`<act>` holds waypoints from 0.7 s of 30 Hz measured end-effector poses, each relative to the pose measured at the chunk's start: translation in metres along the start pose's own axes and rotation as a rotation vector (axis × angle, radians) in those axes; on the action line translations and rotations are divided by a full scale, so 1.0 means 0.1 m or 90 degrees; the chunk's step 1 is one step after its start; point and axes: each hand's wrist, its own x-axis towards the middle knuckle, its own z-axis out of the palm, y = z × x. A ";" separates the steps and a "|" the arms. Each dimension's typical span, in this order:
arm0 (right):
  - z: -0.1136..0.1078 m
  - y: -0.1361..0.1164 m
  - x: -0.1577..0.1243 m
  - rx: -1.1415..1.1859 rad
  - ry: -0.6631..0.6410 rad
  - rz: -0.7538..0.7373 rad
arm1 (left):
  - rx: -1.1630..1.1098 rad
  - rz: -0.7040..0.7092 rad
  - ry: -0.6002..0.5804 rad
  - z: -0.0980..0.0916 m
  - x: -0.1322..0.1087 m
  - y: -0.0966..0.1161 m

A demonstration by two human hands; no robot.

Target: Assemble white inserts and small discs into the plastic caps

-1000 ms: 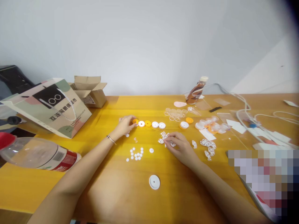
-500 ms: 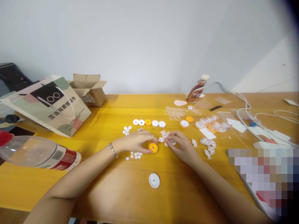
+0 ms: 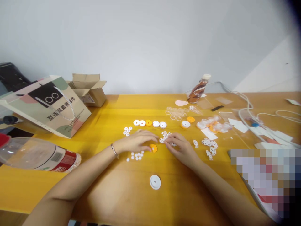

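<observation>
An orange disc lies on the table at the thumb of my left hand, whose fingers are apart and curve over it. My right hand is at the pile of white lattice pieces, thumb and forefinger together; whatever is between them is too small to make out. A white round disc lies nearer to me. Small white discs and small white ringed pieces are left of the orange disc. Behind my hands stands a row of white and orange discs.
Clear rings and a brown drink bottle are at the back. More lattice pieces, bagged parts and white cables lie right. A paper bag, open carton and large plastic bottle are left.
The fingers of my left hand have opened a little from the orange disc, and its centre now looks lighter. My right hand has shifted slightly left.
</observation>
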 end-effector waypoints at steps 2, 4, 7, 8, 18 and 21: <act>0.00 -0.04 0.00 0.014 -0.014 -0.015 | 0.021 -0.025 0.045 -0.10 -0.02 -0.04; 0.00 -0.07 0.00 0.023 -0.035 -0.033 | 0.050 -0.074 0.069 -0.21 -0.07 -0.11; 0.00 -0.12 0.00 0.026 -0.074 -0.058 | 0.099 -0.167 0.029 -0.34 -0.17 -0.26; 0.01 -0.14 0.00 0.025 -0.085 -0.065 | 0.111 -0.193 0.004 -0.37 -0.20 -0.30; 0.06 -0.18 -0.01 0.021 -0.117 -0.083 | 0.094 -0.218 -0.084 -0.28 -0.21 -0.36; 0.05 -0.18 -0.01 0.009 -0.127 -0.078 | 0.096 -0.216 -0.079 -0.28 -0.20 -0.34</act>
